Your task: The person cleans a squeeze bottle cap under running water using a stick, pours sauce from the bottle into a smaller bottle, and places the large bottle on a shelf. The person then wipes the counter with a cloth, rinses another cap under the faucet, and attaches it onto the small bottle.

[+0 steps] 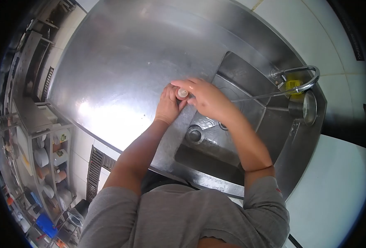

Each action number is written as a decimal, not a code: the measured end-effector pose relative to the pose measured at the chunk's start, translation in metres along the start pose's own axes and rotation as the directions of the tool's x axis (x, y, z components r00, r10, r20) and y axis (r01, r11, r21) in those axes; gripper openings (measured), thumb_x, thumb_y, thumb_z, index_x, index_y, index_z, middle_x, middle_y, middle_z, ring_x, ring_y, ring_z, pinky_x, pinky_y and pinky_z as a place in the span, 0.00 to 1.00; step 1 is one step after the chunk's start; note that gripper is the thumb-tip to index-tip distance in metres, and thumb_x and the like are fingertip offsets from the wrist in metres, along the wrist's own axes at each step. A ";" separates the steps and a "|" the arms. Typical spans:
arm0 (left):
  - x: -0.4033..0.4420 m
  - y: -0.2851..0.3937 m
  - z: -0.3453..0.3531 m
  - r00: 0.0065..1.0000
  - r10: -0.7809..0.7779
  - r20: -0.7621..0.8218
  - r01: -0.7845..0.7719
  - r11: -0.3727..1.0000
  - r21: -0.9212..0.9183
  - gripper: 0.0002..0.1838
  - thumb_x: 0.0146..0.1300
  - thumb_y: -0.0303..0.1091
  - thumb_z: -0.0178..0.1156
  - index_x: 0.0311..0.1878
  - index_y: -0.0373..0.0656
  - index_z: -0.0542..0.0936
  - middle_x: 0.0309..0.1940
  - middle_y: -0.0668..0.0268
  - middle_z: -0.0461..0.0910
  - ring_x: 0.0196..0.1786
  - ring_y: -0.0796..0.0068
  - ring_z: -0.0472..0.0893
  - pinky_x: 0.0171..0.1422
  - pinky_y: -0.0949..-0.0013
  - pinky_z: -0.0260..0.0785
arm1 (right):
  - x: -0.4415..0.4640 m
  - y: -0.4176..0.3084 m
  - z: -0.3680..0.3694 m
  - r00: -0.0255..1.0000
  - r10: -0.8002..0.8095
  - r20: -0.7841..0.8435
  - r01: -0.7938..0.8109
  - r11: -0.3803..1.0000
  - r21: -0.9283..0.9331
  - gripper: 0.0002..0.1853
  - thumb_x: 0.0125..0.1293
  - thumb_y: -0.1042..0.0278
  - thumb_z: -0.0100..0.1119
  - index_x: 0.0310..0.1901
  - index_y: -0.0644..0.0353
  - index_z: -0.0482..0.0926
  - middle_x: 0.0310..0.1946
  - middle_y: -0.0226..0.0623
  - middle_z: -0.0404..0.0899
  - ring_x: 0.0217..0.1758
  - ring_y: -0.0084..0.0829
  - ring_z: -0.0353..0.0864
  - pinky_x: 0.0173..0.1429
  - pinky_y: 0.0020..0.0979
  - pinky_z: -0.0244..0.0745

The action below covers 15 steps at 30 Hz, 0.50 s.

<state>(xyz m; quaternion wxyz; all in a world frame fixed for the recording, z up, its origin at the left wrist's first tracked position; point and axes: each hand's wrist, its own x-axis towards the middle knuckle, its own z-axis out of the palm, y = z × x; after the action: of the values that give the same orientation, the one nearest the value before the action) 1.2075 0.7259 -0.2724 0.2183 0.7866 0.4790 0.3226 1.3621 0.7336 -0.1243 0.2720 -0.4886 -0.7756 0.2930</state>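
Note:
My left hand (168, 105) is closed around a small bottle-like thing with a pale round top (183, 93), seen from above; its body is hidden by my fingers. My right hand (209, 98) curves around the other side, fingers reaching over its far edge and thumb near its right side. Both hands are over the left rim of the steel sink (253, 115). From the curved tap (311, 76), a thin stream of water runs left into the sink, passing behind my right hand and forearm.
The steel counter (121, 74) extends to the left of the sink. A drain fitting (195, 134) sits in the basin. By the tap are a yellow thing (293, 86) and a round metal pan or strainer (310, 108). Shelves with bowls and containers (42, 157) stand far left.

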 end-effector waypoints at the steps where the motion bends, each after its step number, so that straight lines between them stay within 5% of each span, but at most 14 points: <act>1: 0.001 -0.001 -0.001 1.000 0.005 0.016 -0.005 1.000 0.003 0.31 0.52 0.37 0.67 0.58 0.43 0.65 0.58 0.54 0.68 0.63 0.50 0.66 0.67 0.53 0.60 | -0.001 0.004 0.001 0.992 0.110 0.055 -0.109 0.994 -0.019 0.13 0.56 0.67 0.64 0.43 0.58 0.80 0.40 0.38 0.79 0.44 0.45 0.78 0.49 0.41 0.72; 5: -0.001 -0.008 0.006 1.000 0.024 0.006 -0.024 0.999 0.027 0.32 0.51 0.36 0.68 0.57 0.43 0.65 0.58 0.54 0.68 0.63 0.49 0.66 0.66 0.53 0.60 | -0.012 0.006 0.011 0.963 0.259 -0.072 -0.260 0.965 -0.013 0.22 0.51 0.65 0.69 0.50 0.56 0.77 0.52 0.38 0.74 0.52 0.43 0.74 0.55 0.39 0.69; 8: 0.000 -0.002 0.003 1.000 -0.006 -0.001 0.006 1.000 0.005 0.31 0.51 0.36 0.67 0.56 0.43 0.65 0.58 0.54 0.68 0.63 0.49 0.66 0.66 0.52 0.60 | -0.014 0.023 0.023 0.997 0.011 -0.073 -0.016 0.997 -0.079 0.31 0.46 0.59 0.73 0.54 0.57 0.74 0.53 0.38 0.72 0.54 0.45 0.71 0.58 0.44 0.66; 11: 0.003 0.000 0.000 0.999 0.022 0.033 -0.023 0.999 0.034 0.30 0.51 0.36 0.67 0.56 0.43 0.65 0.57 0.55 0.68 0.63 0.50 0.67 0.66 0.52 0.60 | -0.013 0.003 0.022 0.943 0.316 -0.104 -0.326 0.940 -0.101 0.35 0.45 0.55 0.75 0.54 0.59 0.74 0.57 0.40 0.71 0.61 0.46 0.66 0.63 0.48 0.62; 15: 0.000 -0.005 0.002 0.999 0.023 0.023 -0.023 1.000 0.014 0.29 0.51 0.36 0.67 0.55 0.43 0.66 0.57 0.55 0.69 0.62 0.50 0.68 0.66 0.53 0.61 | -0.030 0.004 0.047 0.932 0.167 -0.321 -0.164 0.986 0.038 0.34 0.48 0.57 0.74 0.56 0.59 0.73 0.62 0.43 0.66 0.69 0.47 0.59 0.69 0.48 0.57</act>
<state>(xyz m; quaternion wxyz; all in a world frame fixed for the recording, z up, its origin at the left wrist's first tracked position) 1.2064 0.7282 -0.2772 0.2143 0.7973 0.4697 0.3128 1.3427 0.6983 -0.1629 0.3724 -0.5920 -0.6750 0.2350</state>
